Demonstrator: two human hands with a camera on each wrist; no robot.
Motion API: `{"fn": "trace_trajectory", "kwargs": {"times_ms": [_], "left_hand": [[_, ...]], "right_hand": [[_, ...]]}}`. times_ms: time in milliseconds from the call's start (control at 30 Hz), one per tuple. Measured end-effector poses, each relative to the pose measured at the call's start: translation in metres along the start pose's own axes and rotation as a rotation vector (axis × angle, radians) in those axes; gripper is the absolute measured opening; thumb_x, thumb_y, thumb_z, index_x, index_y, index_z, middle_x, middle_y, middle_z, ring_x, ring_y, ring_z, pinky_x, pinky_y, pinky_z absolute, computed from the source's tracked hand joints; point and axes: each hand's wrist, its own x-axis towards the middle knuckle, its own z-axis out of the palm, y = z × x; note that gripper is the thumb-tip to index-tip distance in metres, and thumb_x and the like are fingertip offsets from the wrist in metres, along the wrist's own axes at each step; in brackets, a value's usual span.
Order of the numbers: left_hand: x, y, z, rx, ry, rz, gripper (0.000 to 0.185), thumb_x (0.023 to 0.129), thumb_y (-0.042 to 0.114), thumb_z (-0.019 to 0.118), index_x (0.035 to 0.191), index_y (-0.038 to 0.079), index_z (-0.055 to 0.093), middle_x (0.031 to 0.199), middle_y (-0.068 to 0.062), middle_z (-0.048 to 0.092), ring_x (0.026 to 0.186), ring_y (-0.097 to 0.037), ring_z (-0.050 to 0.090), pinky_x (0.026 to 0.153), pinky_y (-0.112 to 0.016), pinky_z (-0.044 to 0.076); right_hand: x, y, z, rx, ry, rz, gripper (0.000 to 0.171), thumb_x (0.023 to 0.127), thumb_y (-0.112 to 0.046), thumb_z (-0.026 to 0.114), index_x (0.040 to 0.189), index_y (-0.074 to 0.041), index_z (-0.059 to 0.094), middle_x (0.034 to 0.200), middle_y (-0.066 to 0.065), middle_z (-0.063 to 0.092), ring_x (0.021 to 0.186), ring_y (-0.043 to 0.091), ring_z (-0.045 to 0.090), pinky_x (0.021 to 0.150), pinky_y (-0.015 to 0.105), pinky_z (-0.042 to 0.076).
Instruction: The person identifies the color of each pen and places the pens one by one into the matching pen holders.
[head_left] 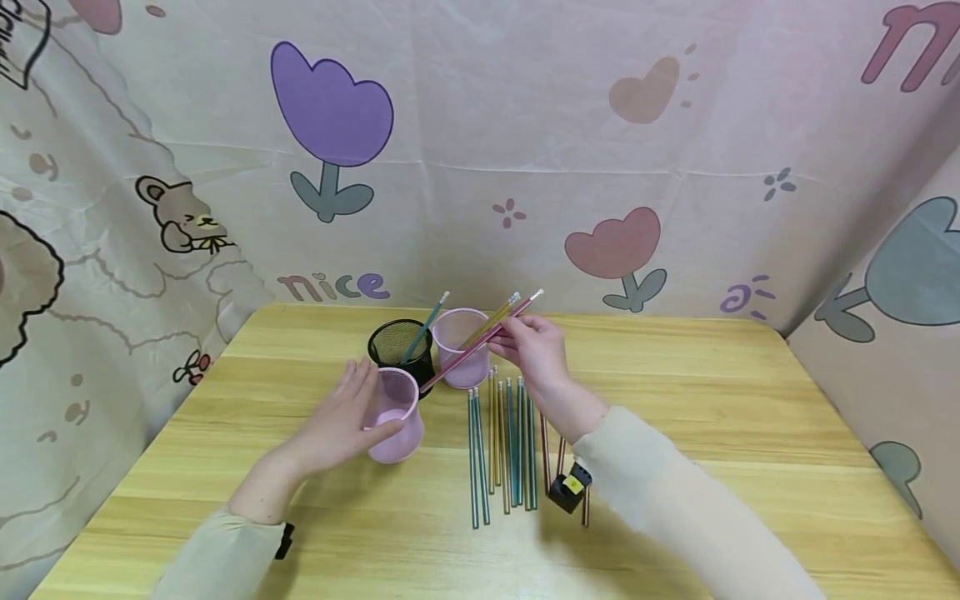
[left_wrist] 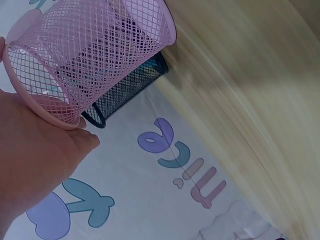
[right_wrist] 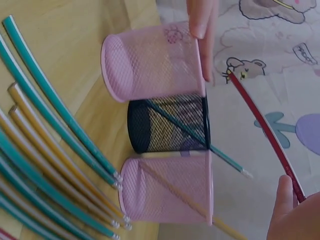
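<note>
The right hand [head_left: 534, 350] pinches a slim red pencil [head_left: 480, 343], its long axis slanting down-left toward the near pink mesh cup [head_left: 396, 415], which the left hand [head_left: 341, 417] grips, near-left.

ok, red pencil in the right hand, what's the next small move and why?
Probably tip the red pencil into the front pink cup: the left hand steadies that cup, the black cup holds a green pencil and the rear pink cup a yellow one.

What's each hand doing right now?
Left hand: fingers curled round the near pink cup.
Right hand: pinching a red pencil.
</note>
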Motion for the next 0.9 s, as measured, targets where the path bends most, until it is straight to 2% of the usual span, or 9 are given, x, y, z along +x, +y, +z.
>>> {"fn": "trace_trajectory", "kwargs": {"times_ms": [300,400,567,767,900], "left_hand": [[0.004,0.007,0.008,-0.016,0.013,0.022,0.094,0.087,0.054,0.054,0.144,-0.012,0.016,0.154,-0.027,0.005,0.141,-0.047,0.003,0.114,-0.059,0.014],[0.004,0.007,0.009,-0.032,0.027,0.02,0.094,0.087,0.051,0.057,0.145,-0.011,0.015,0.155,-0.026,0.003,0.141,-0.047,0.003,0.114,-0.059,0.013],[0.003,0.006,0.009,-0.059,0.05,0.01,0.1,0.084,0.05,0.062,0.146,-0.01,0.01,0.155,-0.026,0.001,0.142,-0.045,0.002,0.114,-0.059,0.013],[0.002,0.0,0.01,-0.059,0.039,-0.044,0.112,0.078,0.056,0.066,0.147,-0.008,0.004,0.155,-0.024,-0.006,0.143,-0.042,-0.001,0.114,-0.059,0.011],[0.003,-0.002,0.011,-0.06,0.02,-0.045,0.112,0.079,0.056,0.065,0.147,-0.008,0.003,0.155,-0.024,-0.006,0.143,-0.042,-0.002,0.114,-0.058,0.01]], "right_hand": [[0.0,0.012,0.013,-0.012,0.028,0.002,0.016,0.088,0.005,0.049,0.076,-0.004,0.049,0.06,0.002,0.062,0.053,0.007,0.062,0.057,0.019,0.056],[0.0,0.013,0.015,-0.017,0.034,0.003,0.013,0.089,0.004,0.05,0.078,-0.003,0.05,0.061,0.001,0.062,0.053,0.007,0.062,0.057,0.018,0.056],[0.002,0.014,0.016,-0.026,0.034,0.001,0.002,0.089,0.003,0.051,0.088,0.005,0.052,0.063,0.002,0.061,0.055,0.007,0.062,0.059,0.018,0.056],[0.004,0.019,0.019,-0.028,0.032,-0.009,0.007,0.089,0.005,0.051,0.094,0.01,0.052,0.062,0.002,0.06,0.054,0.007,0.062,0.058,0.018,0.056],[0.005,0.024,0.022,-0.043,0.025,-0.008,0.006,0.088,0.006,0.052,0.093,0.009,0.053,0.063,0.002,0.061,0.053,0.007,0.062,0.058,0.018,0.056]]}}
